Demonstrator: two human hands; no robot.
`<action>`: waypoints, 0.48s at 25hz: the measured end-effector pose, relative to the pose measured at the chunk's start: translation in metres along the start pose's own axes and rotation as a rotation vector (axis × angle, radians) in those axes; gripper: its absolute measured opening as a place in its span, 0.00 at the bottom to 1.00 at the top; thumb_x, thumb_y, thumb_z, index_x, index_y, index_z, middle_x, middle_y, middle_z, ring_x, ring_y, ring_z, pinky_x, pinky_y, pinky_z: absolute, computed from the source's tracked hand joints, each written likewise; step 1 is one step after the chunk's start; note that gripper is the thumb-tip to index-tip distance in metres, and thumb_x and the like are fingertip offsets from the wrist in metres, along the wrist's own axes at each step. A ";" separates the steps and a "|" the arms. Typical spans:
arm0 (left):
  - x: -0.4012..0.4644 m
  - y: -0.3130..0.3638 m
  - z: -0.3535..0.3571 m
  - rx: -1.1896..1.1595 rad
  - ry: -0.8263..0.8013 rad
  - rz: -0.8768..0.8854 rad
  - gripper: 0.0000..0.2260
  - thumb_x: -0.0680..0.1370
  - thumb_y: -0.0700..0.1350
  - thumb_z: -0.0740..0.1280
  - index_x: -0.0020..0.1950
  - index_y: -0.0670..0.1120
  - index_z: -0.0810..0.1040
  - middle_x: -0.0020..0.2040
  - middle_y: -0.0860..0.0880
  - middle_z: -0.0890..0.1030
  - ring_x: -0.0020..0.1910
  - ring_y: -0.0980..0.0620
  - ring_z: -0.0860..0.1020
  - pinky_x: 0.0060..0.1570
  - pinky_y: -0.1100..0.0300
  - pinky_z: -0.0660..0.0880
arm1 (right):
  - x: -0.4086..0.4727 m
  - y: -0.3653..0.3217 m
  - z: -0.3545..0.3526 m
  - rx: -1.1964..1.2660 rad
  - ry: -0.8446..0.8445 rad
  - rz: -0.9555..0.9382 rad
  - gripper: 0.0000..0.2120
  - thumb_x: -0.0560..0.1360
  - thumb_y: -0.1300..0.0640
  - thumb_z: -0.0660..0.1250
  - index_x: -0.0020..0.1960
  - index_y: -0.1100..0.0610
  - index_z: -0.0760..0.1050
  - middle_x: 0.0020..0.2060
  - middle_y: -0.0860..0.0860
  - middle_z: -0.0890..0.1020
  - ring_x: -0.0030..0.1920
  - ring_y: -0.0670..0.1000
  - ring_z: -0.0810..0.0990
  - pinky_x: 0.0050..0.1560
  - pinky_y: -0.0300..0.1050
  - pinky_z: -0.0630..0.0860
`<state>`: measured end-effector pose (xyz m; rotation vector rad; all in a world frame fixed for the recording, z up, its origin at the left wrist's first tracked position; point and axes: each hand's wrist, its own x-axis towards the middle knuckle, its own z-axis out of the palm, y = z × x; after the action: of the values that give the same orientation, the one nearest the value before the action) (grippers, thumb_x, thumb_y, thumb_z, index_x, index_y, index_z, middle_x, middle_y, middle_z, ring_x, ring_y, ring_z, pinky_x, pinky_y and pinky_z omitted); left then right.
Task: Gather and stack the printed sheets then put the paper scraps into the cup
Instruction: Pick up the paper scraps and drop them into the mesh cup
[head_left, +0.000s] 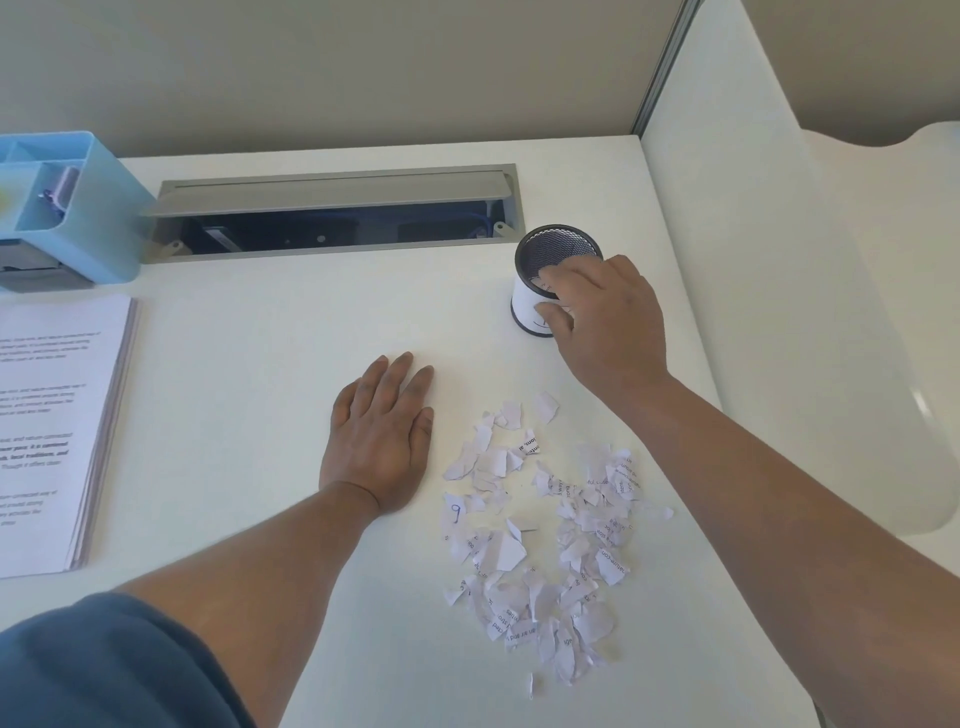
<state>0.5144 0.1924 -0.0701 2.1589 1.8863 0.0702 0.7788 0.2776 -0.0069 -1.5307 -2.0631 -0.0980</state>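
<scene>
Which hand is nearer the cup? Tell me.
Right. The right hand is at the cup, fingers over its rim. The left hand lies flat on the desk, well short of it.

Two bare forearms are seen, uncovered from the elbow down to the wrists. A dark blue sleeve (104, 665) of soft, matte fabric is worn on the left upper arm, its rolled hem ending near the elbow. The left hand (382, 441) and the right hand (608, 322) are ungloved.
</scene>
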 end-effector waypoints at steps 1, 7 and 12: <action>0.000 0.000 0.000 0.002 0.000 0.000 0.27 0.84 0.56 0.43 0.82 0.55 0.59 0.84 0.52 0.55 0.83 0.49 0.49 0.79 0.52 0.44 | -0.004 -0.001 -0.002 0.023 0.029 0.009 0.12 0.75 0.57 0.71 0.57 0.57 0.82 0.51 0.52 0.83 0.45 0.60 0.78 0.45 0.54 0.78; 0.000 0.000 0.001 0.002 0.006 0.004 0.27 0.84 0.56 0.43 0.82 0.55 0.59 0.84 0.52 0.55 0.83 0.48 0.49 0.78 0.52 0.44 | -0.067 0.022 -0.016 0.170 -0.017 0.209 0.06 0.78 0.59 0.68 0.53 0.57 0.83 0.49 0.50 0.83 0.49 0.56 0.79 0.51 0.49 0.76; -0.001 0.000 0.002 -0.013 0.017 0.004 0.27 0.84 0.56 0.44 0.82 0.54 0.60 0.84 0.51 0.56 0.83 0.48 0.51 0.79 0.50 0.47 | -0.135 0.044 -0.025 0.217 -0.124 0.375 0.17 0.78 0.62 0.59 0.60 0.59 0.83 0.59 0.52 0.85 0.62 0.54 0.80 0.65 0.53 0.76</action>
<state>0.5146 0.1914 -0.0720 2.1603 1.8855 0.1025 0.8535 0.1676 -0.0617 -1.7882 -1.7708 0.3575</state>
